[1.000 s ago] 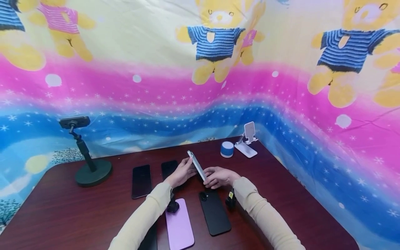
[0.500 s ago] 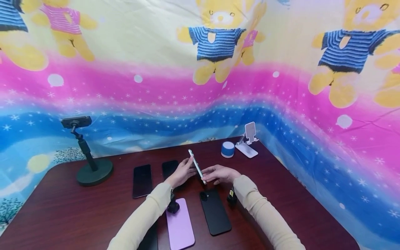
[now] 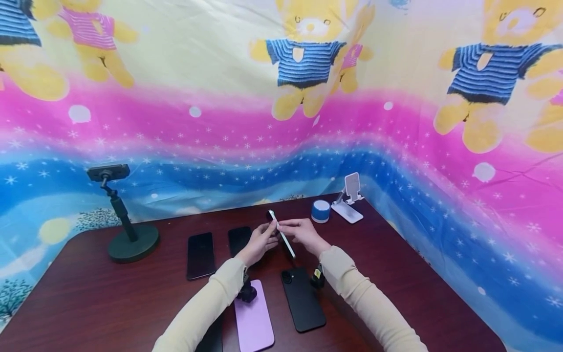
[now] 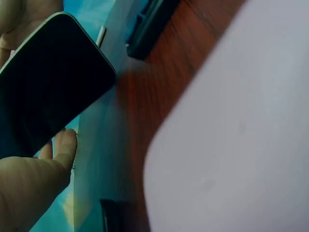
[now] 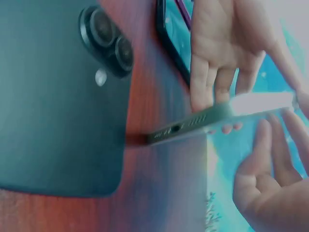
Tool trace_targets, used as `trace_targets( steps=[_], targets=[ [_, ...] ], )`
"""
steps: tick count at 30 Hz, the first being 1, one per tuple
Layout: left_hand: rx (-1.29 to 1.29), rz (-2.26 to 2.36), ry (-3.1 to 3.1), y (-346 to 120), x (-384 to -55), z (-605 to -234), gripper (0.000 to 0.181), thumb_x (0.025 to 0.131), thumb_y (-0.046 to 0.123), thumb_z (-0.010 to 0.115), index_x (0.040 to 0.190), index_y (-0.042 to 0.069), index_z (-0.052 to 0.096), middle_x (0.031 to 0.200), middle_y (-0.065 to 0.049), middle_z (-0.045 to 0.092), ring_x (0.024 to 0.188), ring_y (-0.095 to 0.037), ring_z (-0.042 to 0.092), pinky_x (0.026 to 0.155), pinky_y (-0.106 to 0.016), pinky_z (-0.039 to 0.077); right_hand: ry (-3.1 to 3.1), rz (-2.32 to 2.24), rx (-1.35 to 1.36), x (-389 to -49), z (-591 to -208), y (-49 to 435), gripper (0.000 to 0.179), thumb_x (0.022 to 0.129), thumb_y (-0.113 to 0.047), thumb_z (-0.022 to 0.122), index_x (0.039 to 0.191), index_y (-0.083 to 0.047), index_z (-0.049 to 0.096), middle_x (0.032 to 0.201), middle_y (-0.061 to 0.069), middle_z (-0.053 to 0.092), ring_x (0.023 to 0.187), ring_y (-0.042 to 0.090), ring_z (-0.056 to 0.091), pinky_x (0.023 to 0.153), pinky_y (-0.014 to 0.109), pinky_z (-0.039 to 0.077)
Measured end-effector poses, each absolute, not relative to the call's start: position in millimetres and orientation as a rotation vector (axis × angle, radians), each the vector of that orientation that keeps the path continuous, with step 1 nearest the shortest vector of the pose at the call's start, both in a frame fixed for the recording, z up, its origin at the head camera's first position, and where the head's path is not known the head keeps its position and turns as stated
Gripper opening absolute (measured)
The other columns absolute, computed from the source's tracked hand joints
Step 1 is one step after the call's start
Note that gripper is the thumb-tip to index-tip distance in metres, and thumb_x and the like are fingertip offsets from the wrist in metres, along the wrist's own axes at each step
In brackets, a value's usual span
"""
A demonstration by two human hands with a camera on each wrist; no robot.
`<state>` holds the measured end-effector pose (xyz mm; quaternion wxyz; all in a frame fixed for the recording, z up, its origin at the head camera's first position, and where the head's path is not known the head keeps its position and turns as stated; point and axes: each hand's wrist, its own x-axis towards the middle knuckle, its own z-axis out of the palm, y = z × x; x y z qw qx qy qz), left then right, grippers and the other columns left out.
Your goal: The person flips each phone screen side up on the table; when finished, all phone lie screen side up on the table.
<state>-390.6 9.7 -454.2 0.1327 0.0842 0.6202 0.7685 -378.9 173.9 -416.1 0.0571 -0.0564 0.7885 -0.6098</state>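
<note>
Both hands hold a slim light-edged phone point(image 3: 282, 237) on edge, tilted, above the middle of the dark wooden table point(image 3: 97, 298). My left hand point(image 3: 259, 242) holds it from the left, fingers behind it and thumb point(image 4: 57, 155) by its dark screen point(image 4: 48, 87). From the right, my right hand point(image 3: 301, 231) pinches its upper part. In the right wrist view the phone's bottom edge point(image 5: 212, 120) with its port faces the camera, between the left hand's straight fingers point(image 5: 223, 72) and the right hand's fingers point(image 5: 270, 179).
Below the hands lie a lilac phone point(image 3: 253, 319) and a black phone point(image 3: 303, 299), camera side up. Two dark phones point(image 3: 200, 254) point(image 3: 239, 237) lie further left. A black round-based stand point(image 3: 132, 242) is at the left; a blue-white cylinder point(image 3: 320, 211) and white folding stand point(image 3: 349, 198) are at the back right.
My right hand has moved from the phone's lower end up to its upper part. The phone stays tilted between both hands and has shifted slightly away.
</note>
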Motion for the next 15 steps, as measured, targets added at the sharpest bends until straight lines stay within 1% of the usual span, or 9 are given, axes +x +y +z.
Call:
trace_targets(
  steps=[2, 4, 6, 9, 10, 13, 15],
  targets=[
    [0.237, 2.237, 1.794, 10.2, -389.2, -452.6, 0.073, 0.100, 0.041, 0.047, 0.147, -0.007, 0.018, 0.141, -0.031, 0.036, 0.128, -0.045, 0.044, 0.107, -0.051, 0.039, 2.458, -1.886, -0.150, -378.3, -413.4, 169.8, 0.029, 0.086, -0.027, 0.072, 0.109, -0.009, 0.074, 0.104, 0.009, 0.073, 0.084, 0.012, 0.066, 0.068, 0.034, 0.051],
    [0.231, 2.240, 1.791, 10.1, -387.8, -451.1, 0.074, 0.100, 0.042, 0.046, 0.147, -0.007, 0.017, 0.140, -0.031, 0.035, 0.129, -0.046, 0.042, 0.106, -0.053, 0.039, 2.524, -1.897, -0.162, -378.1, -413.0, 167.0, 0.026, 0.085, -0.025, 0.073, 0.105, -0.008, 0.075, 0.101, 0.009, 0.074, 0.081, 0.012, 0.065, 0.067, 0.031, 0.050],
    [0.222, 2.243, 1.789, 9.7, -386.7, -450.2, 0.074, 0.100, 0.045, 0.044, 0.147, -0.006, 0.017, 0.136, -0.030, 0.034, 0.129, -0.046, 0.041, 0.104, -0.054, 0.040, 2.571, -1.895, -0.161, -377.5, -413.1, 165.4, 0.024, 0.084, -0.025, 0.074, 0.103, -0.009, 0.076, 0.100, 0.009, 0.074, 0.084, 0.014, 0.066, 0.071, 0.030, 0.051],
    [0.210, 2.241, 1.794, 8.5, -385.9, -450.1, 0.074, 0.100, 0.049, 0.040, 0.147, -0.004, 0.018, 0.129, -0.027, 0.034, 0.129, -0.047, 0.041, 0.102, -0.055, 0.042, 2.647, -1.891, -0.144, -375.6, -413.6, 164.0, 0.022, 0.084, -0.024, 0.074, 0.101, -0.010, 0.077, 0.103, 0.007, 0.073, 0.099, 0.020, 0.066, 0.084, 0.035, 0.054],
    [0.211, 2.240, 1.797, 7.9, -385.7, -450.3, 0.076, 0.100, 0.051, 0.039, 0.148, -0.004, 0.018, 0.128, -0.026, 0.034, 0.129, -0.047, 0.040, 0.101, -0.055, 0.043, 2.681, -1.890, -0.128, -374.8, -413.4, 163.7, 0.021, 0.085, -0.024, 0.074, 0.100, -0.011, 0.077, 0.103, 0.008, 0.073, 0.103, 0.022, 0.065, 0.087, 0.037, 0.053],
    [0.207, 2.237, 1.799, 5.8, -385.2, -450.4, 0.075, 0.100, 0.051, 0.037, 0.149, -0.002, 0.017, 0.129, -0.026, 0.032, 0.131, -0.049, 0.037, 0.100, -0.056, 0.044, 2.785, -1.877, -0.035, -373.4, -413.2, 163.8, 0.019, 0.085, -0.025, 0.073, 0.099, -0.014, 0.078, 0.103, 0.007, 0.074, 0.107, 0.024, 0.063, 0.088, 0.040, 0.053],
    [0.214, 2.229, 1.795, 4.2, -384.6, -449.0, 0.075, 0.101, 0.050, 0.036, 0.150, -0.003, 0.014, 0.131, -0.026, 0.031, 0.132, -0.049, 0.035, 0.099, -0.057, 0.044, 2.841, -1.858, 0.032, -373.7, -413.0, 164.9, 0.019, 0.085, -0.026, 0.073, 0.099, -0.014, 0.078, 0.103, 0.008, 0.074, 0.105, 0.024, 0.064, 0.086, 0.039, 0.053]
  ],
)
